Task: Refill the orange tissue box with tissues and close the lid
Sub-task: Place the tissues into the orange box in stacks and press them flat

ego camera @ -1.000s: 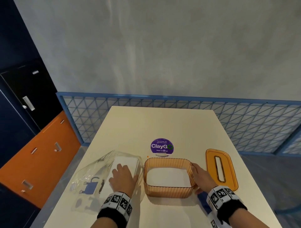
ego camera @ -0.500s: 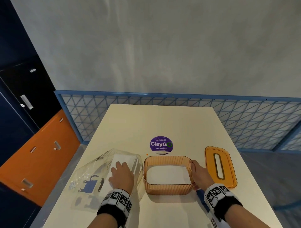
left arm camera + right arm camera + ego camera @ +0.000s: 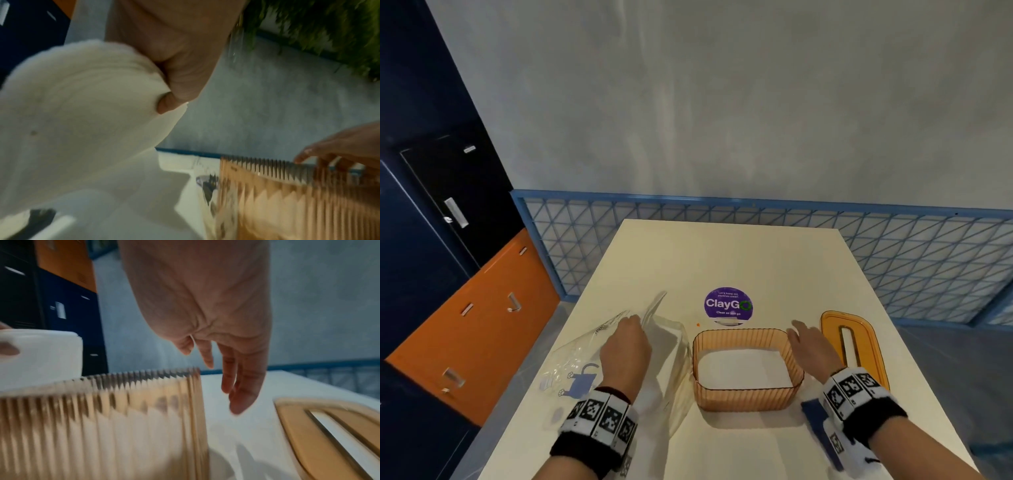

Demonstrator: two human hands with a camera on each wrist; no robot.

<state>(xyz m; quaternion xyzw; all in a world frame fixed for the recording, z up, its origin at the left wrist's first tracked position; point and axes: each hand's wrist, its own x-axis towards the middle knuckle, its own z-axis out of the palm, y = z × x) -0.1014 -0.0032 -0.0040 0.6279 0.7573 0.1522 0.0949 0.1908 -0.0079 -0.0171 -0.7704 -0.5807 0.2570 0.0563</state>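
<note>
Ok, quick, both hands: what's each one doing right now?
Left hand: gripping the tissue stack.
Right hand: open, empty, beside the orange box.

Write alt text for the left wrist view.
The left hand grips a thick white tissue stack beside the ribbed translucent orange tissue box. The right hand hovers with loose fingers at the box's far rim.

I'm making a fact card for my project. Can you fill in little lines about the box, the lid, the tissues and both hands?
box: orange tissue box, open on the table, white sheets inside
lid: orange lid, flat, right of the box
tissues: white tissue stack, lifted from the clear wrapper
left hand: grips the stack
right hand: fingers straight, beside the box, holding nothing
</note>
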